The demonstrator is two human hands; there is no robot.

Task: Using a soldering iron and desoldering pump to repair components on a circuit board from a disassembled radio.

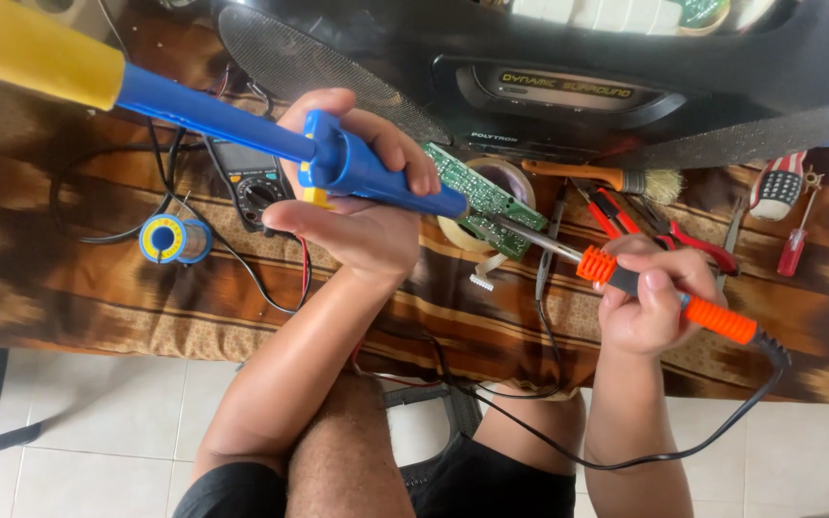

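1. Fingers of the left hand are wrapping the blue desoldering pump, nozzle aimed at the green circuit board.
2. Right hand is pinching the orange soldering iron pen-style, tip meeting the board for heat.
3. Board is sitting tilted on the tape roll, mid-table near the black speaker housing.

Bare forearms, black shorts

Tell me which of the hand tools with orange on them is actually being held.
The soldering iron with the orange-and-black grip, in the right hand. The orange-handled brush and red-handled pliers lie untouched on the cloth behind it.
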